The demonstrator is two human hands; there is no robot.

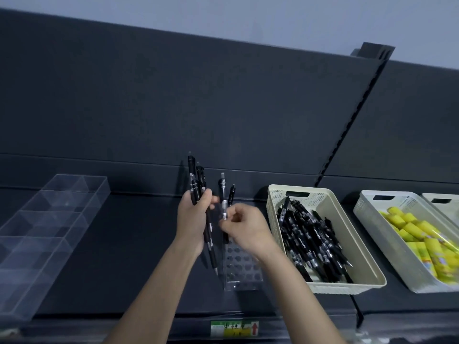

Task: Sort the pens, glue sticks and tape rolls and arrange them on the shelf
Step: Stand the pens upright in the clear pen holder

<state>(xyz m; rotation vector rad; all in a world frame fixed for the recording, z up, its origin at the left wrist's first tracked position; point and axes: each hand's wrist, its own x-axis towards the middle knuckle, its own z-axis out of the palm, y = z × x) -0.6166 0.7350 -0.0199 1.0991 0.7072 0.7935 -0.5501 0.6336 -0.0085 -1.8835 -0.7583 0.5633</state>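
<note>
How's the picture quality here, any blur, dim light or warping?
Head view: dim, bluish light; the right hand is smeared by motion blur, the left hand sharper; wide-angle tilt slants the shelf; the clear pen holder barely stands out.

On the shelf (139, 256), a divided tray (49, 227) lies at the far left. A holder with rows of holes (242, 266) stands near the middle, with pens standing in its back row. Just right of the holder sits a basket (330, 244) with a heap of pens (310, 239) in it. Right of that basket, apart from it, a second basket (387, 242) holds glue sticks (422, 239); a third basket (444, 207) shows behind it at the edge. The left hand (193, 219) and right hand (246, 227) meet above the holder, each holding pens, the left hand's bundle (198, 194) upright. A back panel (198, 108) rises behind everything. A label (234, 328) sits on the shelf's front edge.
</note>
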